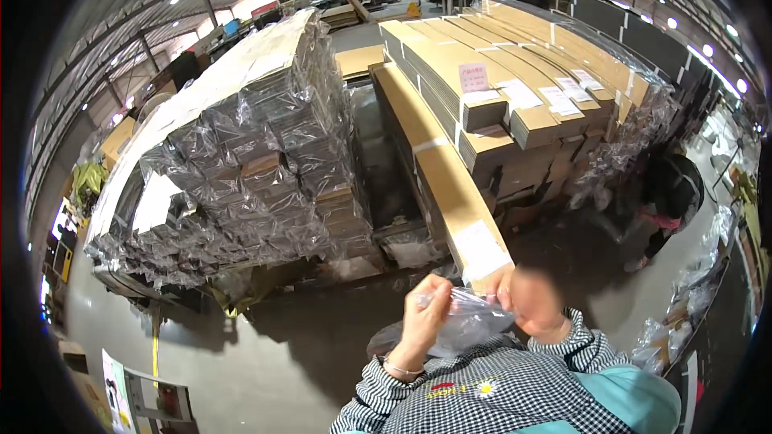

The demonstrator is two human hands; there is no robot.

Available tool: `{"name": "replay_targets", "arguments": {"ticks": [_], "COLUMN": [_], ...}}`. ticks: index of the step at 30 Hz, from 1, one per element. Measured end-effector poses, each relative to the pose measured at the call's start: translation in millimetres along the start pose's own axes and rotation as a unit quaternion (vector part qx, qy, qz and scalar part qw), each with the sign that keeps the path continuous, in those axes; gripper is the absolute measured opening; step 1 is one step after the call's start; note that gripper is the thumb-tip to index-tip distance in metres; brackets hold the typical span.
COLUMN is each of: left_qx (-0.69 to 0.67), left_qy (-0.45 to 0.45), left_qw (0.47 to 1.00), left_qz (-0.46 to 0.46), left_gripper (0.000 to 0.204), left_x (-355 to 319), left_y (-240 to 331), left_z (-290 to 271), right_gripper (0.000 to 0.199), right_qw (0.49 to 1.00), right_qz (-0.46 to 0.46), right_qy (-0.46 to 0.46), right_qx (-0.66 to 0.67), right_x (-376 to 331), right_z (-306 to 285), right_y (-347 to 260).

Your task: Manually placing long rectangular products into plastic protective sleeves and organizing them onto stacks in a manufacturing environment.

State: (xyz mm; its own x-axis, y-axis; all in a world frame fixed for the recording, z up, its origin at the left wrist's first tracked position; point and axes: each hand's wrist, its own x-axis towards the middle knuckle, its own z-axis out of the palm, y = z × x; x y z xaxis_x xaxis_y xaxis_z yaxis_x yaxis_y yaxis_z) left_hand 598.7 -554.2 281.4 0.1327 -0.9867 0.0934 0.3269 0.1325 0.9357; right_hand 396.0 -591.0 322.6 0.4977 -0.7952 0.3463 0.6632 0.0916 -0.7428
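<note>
- We hold a piece of thin, clear plastic (466,328), glossy and crumpled; whether bag or loose sheet, we cannot tell.
- We have its far edge gathered and stretched between our left hand (425,315) and right hand (531,305).
- We see its slack part sag toward the near side, creased, in front of our body, right of the scene's middle.

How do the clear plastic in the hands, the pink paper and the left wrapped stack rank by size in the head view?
1. Wrapped stack
2. Clear plastic
3. Pink paper
Nearness to the camera enlarges the plastic.
</note>
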Motion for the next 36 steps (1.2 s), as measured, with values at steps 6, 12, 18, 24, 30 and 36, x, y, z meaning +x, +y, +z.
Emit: {"name": "replay_targets", "arguments": {"ticks": [6,12,18,24,30,36], "left_qx": [-0.16,0.514,0.327,0.019,0.25,0.158], "left_qy": [-0.183,-0.316,-0.316,-0.115,0.061,0.05], "left_qw": [0.965,0.793,0.89,0.967,0.966,0.982], "left_qz": [-0.097,0.083,0.024,-0.226,-0.037,-0.09], "left_gripper": [0.06,0.028,0.012,0.014,0.007,0.008], "left_x": [5,33,58,79,112,121], "left_y": [13,-60,-44,-76,-94,-63], "left_z": [-12,-47,-21,-25,-30,-33], "right_gripper": [0.018,0.02,0.011,0.007,0.008,0.01], "right_qw": [0.986,0.791,0.845,0.886,0.843,0.837], "right_qz": [0.122,0.189,-0.044,0.055,-0.069,-0.077], "right_qy": [-0.111,-0.246,-0.112,0.165,0.136,0.13], "right_qx": [0.017,-0.526,-0.522,-0.429,-0.517,-0.527], "right_x": [7,-15,1,28,71,86], "right_z": [-66,-150,-165,-159,-184,-164], "right_y": [-43,-17,-2,32,50,34]}}
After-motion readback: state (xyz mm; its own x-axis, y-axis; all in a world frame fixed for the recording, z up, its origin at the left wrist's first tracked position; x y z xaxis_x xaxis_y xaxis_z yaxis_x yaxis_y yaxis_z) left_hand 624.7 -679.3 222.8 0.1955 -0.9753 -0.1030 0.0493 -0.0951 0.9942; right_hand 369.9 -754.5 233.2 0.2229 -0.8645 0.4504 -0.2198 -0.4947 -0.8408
